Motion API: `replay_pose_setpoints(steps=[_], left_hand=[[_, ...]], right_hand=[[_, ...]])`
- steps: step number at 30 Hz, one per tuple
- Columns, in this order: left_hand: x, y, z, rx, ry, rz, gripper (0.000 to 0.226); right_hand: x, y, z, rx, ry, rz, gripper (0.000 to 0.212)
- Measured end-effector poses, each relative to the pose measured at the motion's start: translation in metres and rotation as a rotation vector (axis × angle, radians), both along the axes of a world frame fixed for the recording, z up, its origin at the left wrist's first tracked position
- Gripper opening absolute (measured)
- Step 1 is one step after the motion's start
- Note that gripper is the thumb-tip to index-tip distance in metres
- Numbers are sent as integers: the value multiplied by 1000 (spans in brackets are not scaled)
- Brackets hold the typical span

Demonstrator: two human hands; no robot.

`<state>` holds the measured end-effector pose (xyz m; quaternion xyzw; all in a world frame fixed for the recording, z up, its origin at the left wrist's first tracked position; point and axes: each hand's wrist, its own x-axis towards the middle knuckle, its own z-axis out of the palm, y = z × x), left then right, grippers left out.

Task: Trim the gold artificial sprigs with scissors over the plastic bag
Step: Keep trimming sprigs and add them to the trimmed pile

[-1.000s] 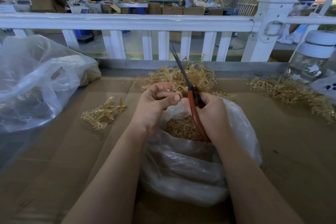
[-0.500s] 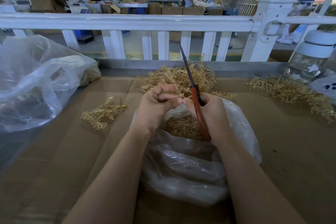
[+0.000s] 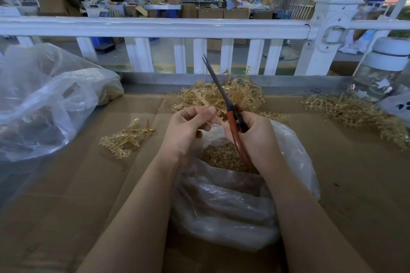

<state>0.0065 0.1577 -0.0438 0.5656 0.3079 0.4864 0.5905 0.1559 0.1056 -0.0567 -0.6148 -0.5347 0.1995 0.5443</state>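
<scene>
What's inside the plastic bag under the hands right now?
The plastic bag shows a heap of small gold trimmings at its open mouth. The right hand and crumpled plastic cover the rest, so its depth is hidden.

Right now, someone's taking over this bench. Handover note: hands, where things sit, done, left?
Right hand: grip on the red-handled scissors, blades nearly shut, pointing up and away.
Left hand: pinching a small gold piece beside the blades; too small to tell more.
Clear plastic bag open under both hands.
Done: gold trimmings lie in the bag.
Left: sprig pile behind the hands, pile at right, small bunch at left.
</scene>
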Motion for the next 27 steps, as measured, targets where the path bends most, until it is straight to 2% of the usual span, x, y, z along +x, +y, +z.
replay_pose_setpoints(steps=[3,9,13,18,23,27], left_hand=[[1,3,-1,-2,-16,33,27],[0,0,1,29,-61,42,16],[-3,1,1,67,-90,107,21],[-4,0,4,93,-118,143,17],[-5,0,4,77,-135,102,26],[-5,2,3,45,-163,26,25]], right_hand=[[-1,0,0,11,5,-16,14],[4,1,-2,25,0,-60,18],[8,0,-6,-32,-131,-88,24],[11,-5,-7,-77,-454,-139,46],[10,-7,-4,-68,-562,-157,59],[10,-8,-3,-62,-594,-158,61]])
